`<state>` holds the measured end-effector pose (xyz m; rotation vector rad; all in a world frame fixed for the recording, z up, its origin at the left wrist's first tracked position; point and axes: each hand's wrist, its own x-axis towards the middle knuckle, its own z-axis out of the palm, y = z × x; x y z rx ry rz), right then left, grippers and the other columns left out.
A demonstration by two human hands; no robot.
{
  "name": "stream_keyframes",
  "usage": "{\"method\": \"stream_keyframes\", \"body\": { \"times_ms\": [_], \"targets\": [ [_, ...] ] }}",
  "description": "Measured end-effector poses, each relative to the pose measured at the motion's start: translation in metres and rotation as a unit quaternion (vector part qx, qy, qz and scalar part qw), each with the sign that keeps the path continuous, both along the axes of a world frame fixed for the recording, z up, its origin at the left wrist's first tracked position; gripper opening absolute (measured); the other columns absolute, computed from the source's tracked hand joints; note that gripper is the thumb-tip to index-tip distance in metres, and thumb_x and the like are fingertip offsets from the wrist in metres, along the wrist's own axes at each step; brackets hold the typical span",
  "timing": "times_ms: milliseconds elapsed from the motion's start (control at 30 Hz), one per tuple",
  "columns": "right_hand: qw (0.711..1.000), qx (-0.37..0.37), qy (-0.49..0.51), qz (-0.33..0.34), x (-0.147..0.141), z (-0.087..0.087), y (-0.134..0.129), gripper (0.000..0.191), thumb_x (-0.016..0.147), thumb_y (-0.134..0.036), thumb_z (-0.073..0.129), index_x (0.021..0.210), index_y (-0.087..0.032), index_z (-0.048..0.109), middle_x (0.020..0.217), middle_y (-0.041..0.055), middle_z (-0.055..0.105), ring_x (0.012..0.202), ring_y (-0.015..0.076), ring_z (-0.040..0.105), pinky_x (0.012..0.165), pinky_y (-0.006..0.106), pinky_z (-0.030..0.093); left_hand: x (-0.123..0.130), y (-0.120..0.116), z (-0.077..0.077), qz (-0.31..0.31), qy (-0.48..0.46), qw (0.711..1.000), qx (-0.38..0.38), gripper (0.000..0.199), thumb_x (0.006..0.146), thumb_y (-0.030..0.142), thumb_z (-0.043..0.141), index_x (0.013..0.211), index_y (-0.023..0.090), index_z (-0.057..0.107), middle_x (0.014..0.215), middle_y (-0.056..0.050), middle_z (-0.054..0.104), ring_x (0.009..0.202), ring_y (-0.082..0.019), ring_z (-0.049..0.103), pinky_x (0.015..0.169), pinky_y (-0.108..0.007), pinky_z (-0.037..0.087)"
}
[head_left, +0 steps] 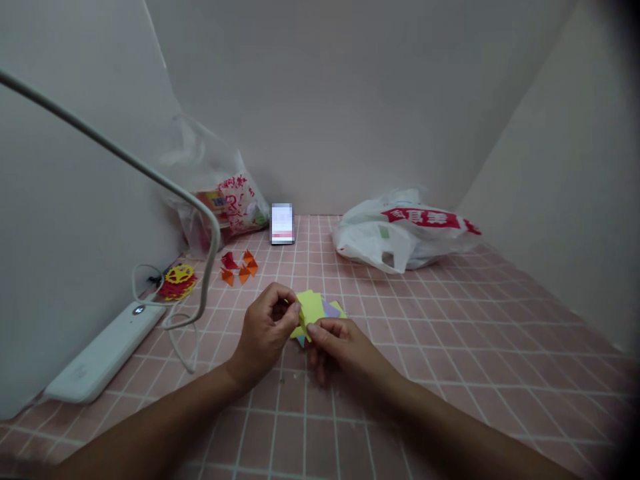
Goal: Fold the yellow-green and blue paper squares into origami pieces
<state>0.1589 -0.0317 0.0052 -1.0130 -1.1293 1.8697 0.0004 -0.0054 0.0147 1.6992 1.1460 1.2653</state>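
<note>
Yellow paper (312, 308) is pinched between both hands near the middle of the tiled surface. My left hand (270, 325) has thumb and index finger closed at the paper's left edge. At its lower edge, my right hand (336, 340) grips with thumb and fingers, its lower fingers slightly blurred. Behind the yellow paper, a purple piece (331, 309) shows, and a bit of blue-green paper (301, 340) peeks out below. How these sheets overlap is partly hidden by my fingers.
Small orange and red folded pieces (244, 273) lie at the left, beside red and yellow cutouts (179, 283). A white power strip (107, 350) and looping cable (213, 267) are nearer. Behind stand a lit phone (283, 224), a clear bag (220, 193) and a white bag (370, 233).
</note>
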Motion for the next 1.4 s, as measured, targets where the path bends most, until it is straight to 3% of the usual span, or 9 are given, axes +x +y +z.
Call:
{"method": "stream_keyframes", "body": {
  "times_ms": [200,400,533,667,767,933,1167,1400],
  "targets": [
    [0.998,-0.020,0.038,-0.039,0.001,-0.001,0.004,0.042,0.070,-0.054,0.073,0.066,-0.016,0.054,0.053,-0.0025,0.060,0.035,0.0080,0.052,0.037,0.020,0.037,-0.002,-0.001,-0.004,0.011,0.049,0.996,0.077,0.005,0.090,0.019,0.053,0.085,0.018,0.054,0.080,0.001,0.052,0.068,-0.012,0.054,0.063,-0.025,0.047],
    [0.996,0.007,0.000,-0.088,-0.001,0.000,0.005,0.033,0.070,-0.046,0.069,0.065,-0.018,0.051,0.052,-0.0035,0.058,0.035,0.0087,0.050,0.037,0.021,0.037,-0.003,-0.002,-0.008,0.017,0.070,0.990,0.119,0.005,0.089,0.015,0.054,0.087,0.019,0.055,0.084,0.000,0.056,0.071,-0.012,0.059,0.065,-0.025,0.051],
    [0.981,0.101,-0.102,-0.134,0.002,0.003,0.005,0.024,0.078,-0.038,0.060,0.065,-0.019,0.051,0.053,-0.0023,0.056,0.039,0.0088,0.047,0.040,0.021,0.035,-0.003,-0.001,-0.006,0.016,0.059,0.991,0.122,0.006,0.087,0.013,0.056,0.085,0.019,0.055,0.085,-0.001,0.058,0.071,-0.012,0.062,0.067,-0.025,0.054],
    [0.936,0.227,-0.215,-0.164,0.005,0.007,0.002,0.020,0.082,-0.028,0.056,0.064,-0.019,0.053,0.058,0.0000,0.057,0.049,0.0118,0.050,0.047,0.024,0.037,-0.003,-0.002,-0.001,0.017,0.053,0.989,0.135,0.008,0.085,0.013,0.057,0.078,0.018,0.055,0.084,-0.001,0.059,0.073,-0.013,0.062,0.066,-0.024,0.054],
    [0.908,0.281,-0.257,-0.173,0.007,0.009,0.000,0.021,0.082,-0.023,0.055,0.062,-0.020,0.052,0.059,0.0006,0.058,0.055,0.0139,0.051,0.053,0.026,0.038,-0.003,-0.003,0.001,0.016,0.047,0.993,0.109,0.007,0.085,0.015,0.059,0.079,0.018,0.054,0.081,-0.001,0.059,0.068,-0.012,0.060,0.064,-0.023,0.052],
    [0.891,0.314,-0.273,-0.181,0.008,0.011,0.002,0.020,0.081,-0.019,0.054,0.061,-0.020,0.049,0.059,-0.0003,0.056,0.056,0.0143,0.050,0.055,0.027,0.036,-0.004,-0.004,0.002,-0.003,0.070,0.994,0.083,0.012,0.087,0.018,0.059,0.098,0.018,0.063,0.084,-0.002,0.061,0.071,-0.014,0.063,0.064,-0.025,0.053],
    [0.902,0.304,-0.257,-0.165,0.009,0.012,0.004,0.021,0.081,-0.022,0.053,0.060,-0.021,0.048,0.058,-0.0006,0.053,0.056,0.0142,0.048,0.053,0.027,0.035,-0.006,-0.001,0.001,0.009,0.087,0.993,0.075,0.006,0.087,0.023,0.061,0.087,0.018,0.065,0.080,-0.002,0.062,0.066,-0.014,0.062,0.060,-0.024,0.051],
    [0.910,0.292,-0.237,-0.175,0.013,0.012,0.007,0.019,0.083,-0.024,0.055,0.065,-0.020,0.052,0.059,-0.0014,0.053,0.055,0.0135,0.049,0.052,0.025,0.037,-0.004,-0.004,0.008,0.004,0.036,0.998,-0.052,0.009,0.082,0.025,0.063,0.083,0.017,0.059,0.067,0.002,0.059,0.057,-0.012,0.058,0.054,-0.023,0.049]
  ]
}}
